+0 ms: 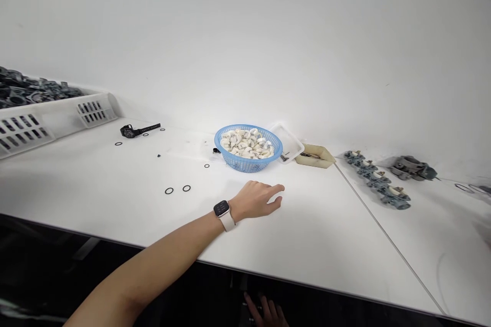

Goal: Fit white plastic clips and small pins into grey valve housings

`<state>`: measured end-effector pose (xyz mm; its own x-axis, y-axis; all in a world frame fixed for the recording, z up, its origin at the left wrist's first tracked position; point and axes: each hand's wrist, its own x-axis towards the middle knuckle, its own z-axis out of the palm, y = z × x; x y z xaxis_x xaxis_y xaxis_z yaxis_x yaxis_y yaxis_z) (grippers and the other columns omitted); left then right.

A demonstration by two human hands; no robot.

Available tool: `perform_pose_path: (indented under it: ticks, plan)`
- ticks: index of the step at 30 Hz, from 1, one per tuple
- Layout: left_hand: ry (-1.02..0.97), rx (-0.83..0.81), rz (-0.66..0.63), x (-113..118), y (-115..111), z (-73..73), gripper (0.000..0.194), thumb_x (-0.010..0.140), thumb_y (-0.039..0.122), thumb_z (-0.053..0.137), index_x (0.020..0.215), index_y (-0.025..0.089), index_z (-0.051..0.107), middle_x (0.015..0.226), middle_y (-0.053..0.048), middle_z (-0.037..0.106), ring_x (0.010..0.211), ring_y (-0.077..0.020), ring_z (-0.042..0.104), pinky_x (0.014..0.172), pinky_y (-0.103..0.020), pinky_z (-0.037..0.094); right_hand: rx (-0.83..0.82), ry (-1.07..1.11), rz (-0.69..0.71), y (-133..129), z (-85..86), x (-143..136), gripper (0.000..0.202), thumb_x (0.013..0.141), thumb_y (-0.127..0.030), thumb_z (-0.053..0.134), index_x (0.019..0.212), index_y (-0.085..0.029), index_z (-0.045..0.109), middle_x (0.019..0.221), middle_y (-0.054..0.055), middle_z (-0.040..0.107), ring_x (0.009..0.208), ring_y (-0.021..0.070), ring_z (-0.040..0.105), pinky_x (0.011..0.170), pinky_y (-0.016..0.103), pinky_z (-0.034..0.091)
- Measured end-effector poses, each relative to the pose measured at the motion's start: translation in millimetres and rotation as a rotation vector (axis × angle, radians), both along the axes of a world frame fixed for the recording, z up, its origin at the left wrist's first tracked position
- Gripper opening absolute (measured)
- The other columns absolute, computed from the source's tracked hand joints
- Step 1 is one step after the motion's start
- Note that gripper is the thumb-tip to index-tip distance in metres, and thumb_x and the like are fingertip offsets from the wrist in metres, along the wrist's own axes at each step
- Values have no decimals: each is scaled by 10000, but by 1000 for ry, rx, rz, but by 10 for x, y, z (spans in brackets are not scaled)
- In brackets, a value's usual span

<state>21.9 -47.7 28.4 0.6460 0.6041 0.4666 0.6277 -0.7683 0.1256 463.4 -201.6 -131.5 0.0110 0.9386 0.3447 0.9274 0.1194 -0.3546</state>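
My left hand [257, 199], with a smartwatch [221, 208] on its wrist, reaches over the white table in front of the blue basket [247, 164]. Its thumb and index finger are apart and nothing shows between them. White ring-shaped parts [245, 144] fill the basket. Below the table's front edge, in the dark, my right hand [270, 314] shows only in part, its fingers spread near a dark object too dim to make out.
Metal parts [378, 179] line up at the right, by a larger metal part [410, 167]. Behind the basket are a white tray [293, 143] and a cream container [320, 156]. At the left are a white crate [57, 125], a black watch [130, 132] and several black rings [169, 190].
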Motion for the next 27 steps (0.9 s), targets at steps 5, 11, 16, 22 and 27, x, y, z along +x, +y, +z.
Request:
perform_pose_path:
  ticks: [5,11,16,22,27]
  plan:
    - [-1,-4,4,-1,0,1,244,1000,330,511,1209,253,611,677,30,680,593,-177,653,504,-262,279,-51,-14,11,-38,-94,-132,573,798,-656,383,1064,-343,783,1440,229,564,1305,552,426,518,572,283]
    - [6,-4,2,-1,-5,5,239,998,325,522,1206,250,613,669,36,673,576,-176,633,508,-266,246,-196,-50,107,-65,-261,-371,558,872,-604,463,1227,-293,761,1514,202,509,1414,490,401,812,675,369]
    - [9,-4,5,2,-10,9,240,999,325,523,1206,246,614,670,36,671,579,-176,634,508,-268,247,-287,-64,164,-71,-393,-575,640,788,-576,662,1371,-311,661,1525,192,498,1402,463,437,884,627,365]
    - [15,-6,9,-1,-2,27,246,998,320,518,1210,245,616,667,35,671,583,-175,639,510,-269,268,-332,-26,131,-71,-578,-877,664,820,-583,642,1427,-318,604,1466,224,546,1339,452,511,830,606,403]
    - [19,-5,7,1,-10,27,245,996,320,516,1208,247,615,669,41,671,577,-169,633,507,-273,265,-356,75,55,-31,-714,-1050,695,827,-589,560,1463,-308,559,1428,117,582,1294,360,570,829,490,513]
